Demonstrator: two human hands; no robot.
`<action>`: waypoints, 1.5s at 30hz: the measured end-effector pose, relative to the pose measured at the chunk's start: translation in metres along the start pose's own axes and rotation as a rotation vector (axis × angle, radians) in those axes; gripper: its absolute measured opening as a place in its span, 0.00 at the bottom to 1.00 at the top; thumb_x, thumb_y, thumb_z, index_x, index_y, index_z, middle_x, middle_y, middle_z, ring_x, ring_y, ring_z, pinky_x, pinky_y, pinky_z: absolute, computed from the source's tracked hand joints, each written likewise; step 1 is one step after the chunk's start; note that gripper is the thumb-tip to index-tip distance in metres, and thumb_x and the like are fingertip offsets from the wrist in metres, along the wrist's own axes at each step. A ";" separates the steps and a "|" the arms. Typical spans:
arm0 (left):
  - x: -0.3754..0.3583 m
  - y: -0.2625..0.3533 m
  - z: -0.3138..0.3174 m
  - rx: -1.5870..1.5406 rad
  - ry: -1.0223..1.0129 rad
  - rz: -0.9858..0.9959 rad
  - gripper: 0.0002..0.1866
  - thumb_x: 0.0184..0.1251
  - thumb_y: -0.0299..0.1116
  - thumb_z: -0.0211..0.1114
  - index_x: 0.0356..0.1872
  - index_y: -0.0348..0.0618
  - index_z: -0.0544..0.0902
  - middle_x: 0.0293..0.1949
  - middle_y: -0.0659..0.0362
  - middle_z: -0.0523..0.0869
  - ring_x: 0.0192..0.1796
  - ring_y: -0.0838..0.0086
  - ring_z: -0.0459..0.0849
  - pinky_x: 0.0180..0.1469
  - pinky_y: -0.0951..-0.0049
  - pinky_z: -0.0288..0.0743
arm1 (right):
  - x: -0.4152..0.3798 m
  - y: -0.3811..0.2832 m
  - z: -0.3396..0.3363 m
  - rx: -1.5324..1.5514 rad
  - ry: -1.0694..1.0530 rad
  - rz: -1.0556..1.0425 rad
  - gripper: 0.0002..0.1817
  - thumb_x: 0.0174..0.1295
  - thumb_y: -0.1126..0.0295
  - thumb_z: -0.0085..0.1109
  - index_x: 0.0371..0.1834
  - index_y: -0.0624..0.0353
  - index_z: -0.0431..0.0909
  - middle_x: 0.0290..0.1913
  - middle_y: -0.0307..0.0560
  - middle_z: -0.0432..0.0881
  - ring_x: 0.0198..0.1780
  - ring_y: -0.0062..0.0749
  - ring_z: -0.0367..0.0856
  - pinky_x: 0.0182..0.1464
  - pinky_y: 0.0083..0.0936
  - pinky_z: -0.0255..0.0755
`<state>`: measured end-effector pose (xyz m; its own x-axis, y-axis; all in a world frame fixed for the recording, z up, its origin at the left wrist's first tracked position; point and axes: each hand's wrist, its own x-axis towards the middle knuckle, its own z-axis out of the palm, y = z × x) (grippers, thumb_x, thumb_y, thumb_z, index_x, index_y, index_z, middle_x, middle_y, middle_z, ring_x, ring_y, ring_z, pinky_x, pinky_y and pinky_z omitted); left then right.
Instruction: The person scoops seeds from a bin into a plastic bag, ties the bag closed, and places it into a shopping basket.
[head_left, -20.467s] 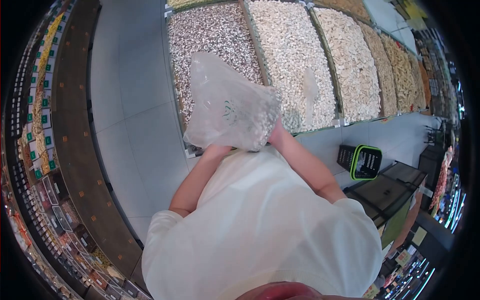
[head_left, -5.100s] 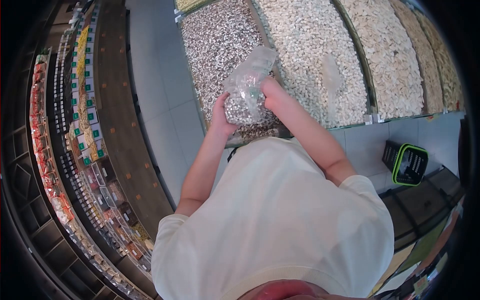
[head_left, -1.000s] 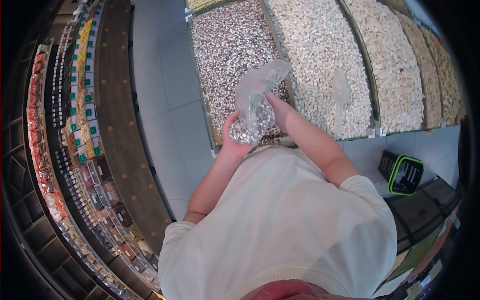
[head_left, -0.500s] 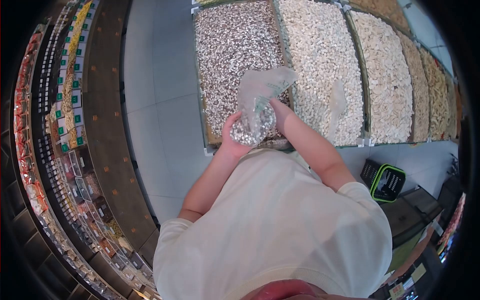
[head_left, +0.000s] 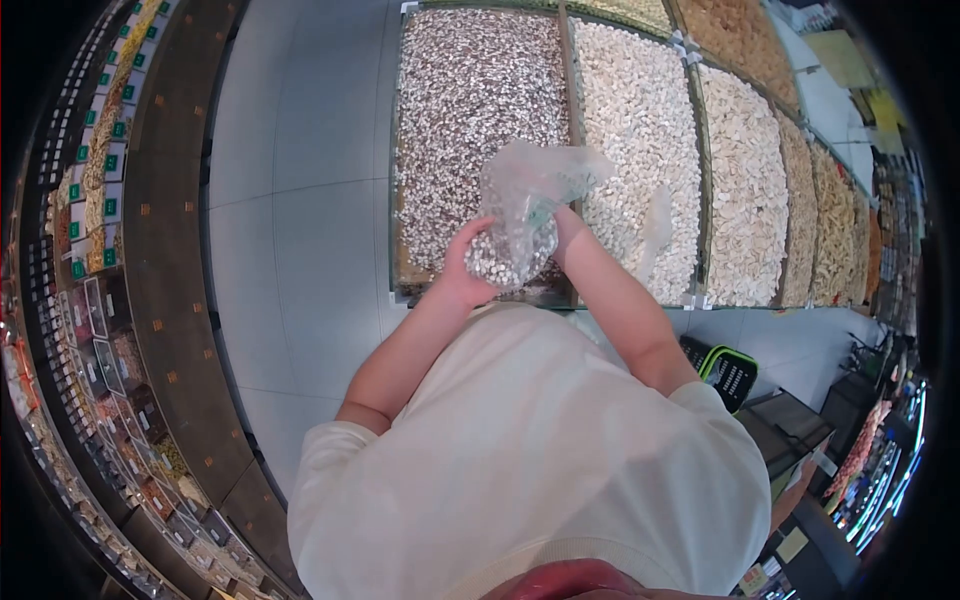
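Note:
A clear plastic bag (head_left: 515,235), its lower part filled with speckled pieces, is held over the near end of a bin of speckled dark and white goods (head_left: 480,90). My left hand (head_left: 466,262) is wrapped round the left side of the filled part. On the right side, my right hand (head_left: 568,232) grips the bag, its fingers partly hidden behind the plastic. The loose top of the bag flops up and to the right. Another clear bag (head_left: 655,232) lies on the white pieces (head_left: 640,120) in the neighbouring bin.
More bins of pale dried goods (head_left: 745,180) stand to the right. A black basket with a green rim (head_left: 730,375) is on the floor at the right. Long dark shelving (head_left: 165,260) with packaged goods runs down the left side, beyond a grey tiled floor (head_left: 300,150).
The view has shifted, so the shelving sits further left and the basket further left too. Both hands still hold the bag, and its loose top reaches slightly further right.

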<state>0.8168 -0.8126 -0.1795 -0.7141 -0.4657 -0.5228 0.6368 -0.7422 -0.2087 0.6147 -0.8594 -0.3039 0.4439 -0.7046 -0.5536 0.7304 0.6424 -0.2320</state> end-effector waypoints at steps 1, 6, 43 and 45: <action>0.000 0.003 0.000 0.008 -0.002 0.000 0.27 0.73 0.43 0.64 0.68 0.40 0.80 0.62 0.46 0.88 0.63 0.50 0.87 0.71 0.42 0.79 | 0.001 -0.002 0.003 -0.036 0.020 0.004 0.24 0.85 0.53 0.48 0.70 0.58 0.77 0.61 0.51 0.86 0.61 0.39 0.87 0.65 0.39 0.86; 0.002 0.017 -0.004 0.028 -0.048 -0.012 0.26 0.74 0.43 0.63 0.67 0.41 0.81 0.62 0.47 0.88 0.63 0.51 0.88 0.70 0.41 0.79 | 0.007 -0.004 0.016 -0.088 0.039 -0.018 0.24 0.85 0.53 0.48 0.70 0.59 0.77 0.61 0.50 0.86 0.61 0.39 0.87 0.65 0.39 0.86; 0.028 0.050 0.040 0.109 -0.097 -0.039 0.26 0.73 0.43 0.63 0.67 0.41 0.80 0.61 0.47 0.88 0.61 0.51 0.89 0.67 0.40 0.81 | 0.038 -0.056 0.067 -0.253 0.011 -0.117 0.23 0.85 0.56 0.48 0.71 0.59 0.76 0.59 0.49 0.86 0.58 0.38 0.87 0.63 0.37 0.86; 0.030 0.051 0.038 0.109 -0.096 -0.044 0.26 0.74 0.43 0.63 0.67 0.41 0.80 0.61 0.47 0.88 0.60 0.51 0.89 0.67 0.40 0.81 | 0.038 -0.056 0.069 -0.259 0.010 -0.121 0.23 0.85 0.56 0.48 0.71 0.59 0.76 0.59 0.49 0.86 0.58 0.38 0.87 0.63 0.37 0.86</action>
<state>0.8167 -0.8832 -0.1748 -0.7681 -0.4717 -0.4330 0.5730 -0.8082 -0.1359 0.6266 -0.9428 -0.2572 0.3555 -0.7784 -0.5174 0.6204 0.6106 -0.4923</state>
